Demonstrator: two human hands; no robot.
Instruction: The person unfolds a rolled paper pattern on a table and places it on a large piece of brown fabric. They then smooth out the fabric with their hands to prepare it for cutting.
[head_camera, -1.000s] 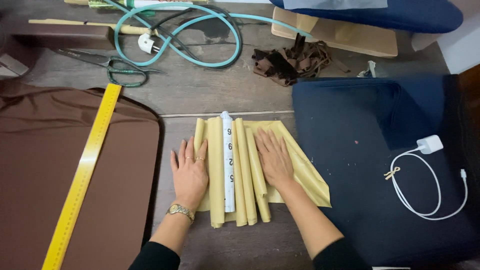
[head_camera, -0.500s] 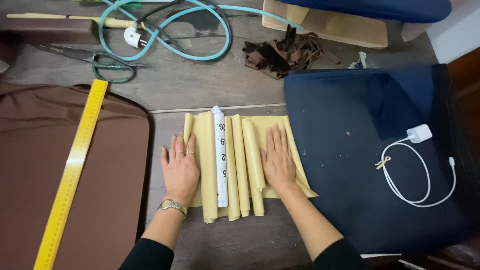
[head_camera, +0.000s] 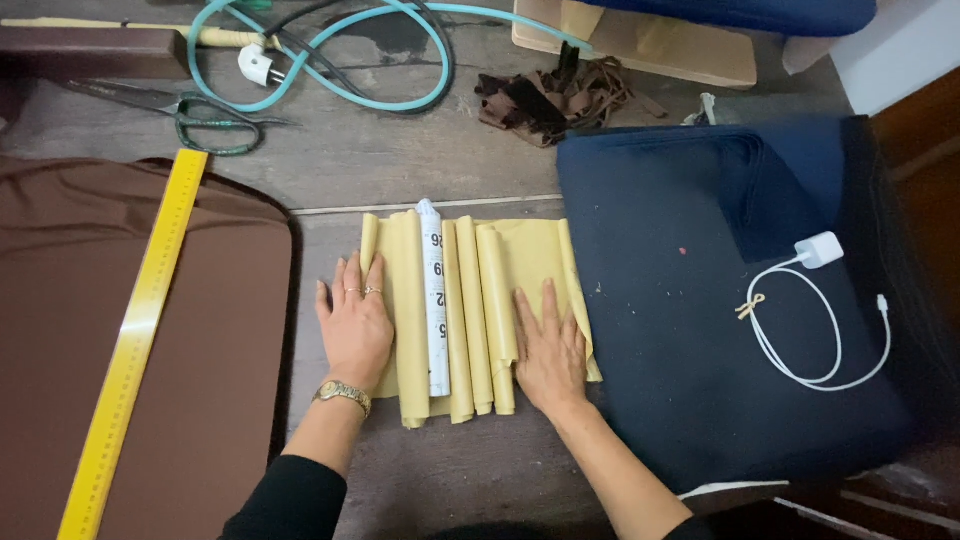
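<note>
At the centre of the grey wooden surface (head_camera: 400, 160): one sheet of yellow-tan fabric (head_camera: 530, 255), pleated into lengthwise folds; about five raised ridges count across it. One white measuring tape (head_camera: 434, 300) with dark printed figures lies along the folds, between the two hands.

Left hand (head_camera: 355, 325): flat, fingers together, palm down on the left edge of the fabric. Two rings on the fingers, one gold wristwatch (head_camera: 340, 393) at the wrist. Right hand (head_camera: 548, 350): flat, fingers slightly spread, pressing the right folds. Neither hand pinches anything. Both sleeves dark.

Left of the fabric: one brown cloth (head_camera: 70, 300) spread wide, one long yellow ruler (head_camera: 140, 320) lying diagonally on it.

Far edge: one pair of scissors with green handles (head_camera: 190, 115), one teal cable (head_camera: 330, 70) looped, with one white plug (head_camera: 255, 62), one heap of dark brown scraps (head_camera: 550, 95).

Right: one navy cloth (head_camera: 660, 330), folded thick, touching the fabric's right edge. On it one white charger block (head_camera: 820, 248) with one coiled white cord (head_camera: 800, 345), tied by a small tan bow.
</note>
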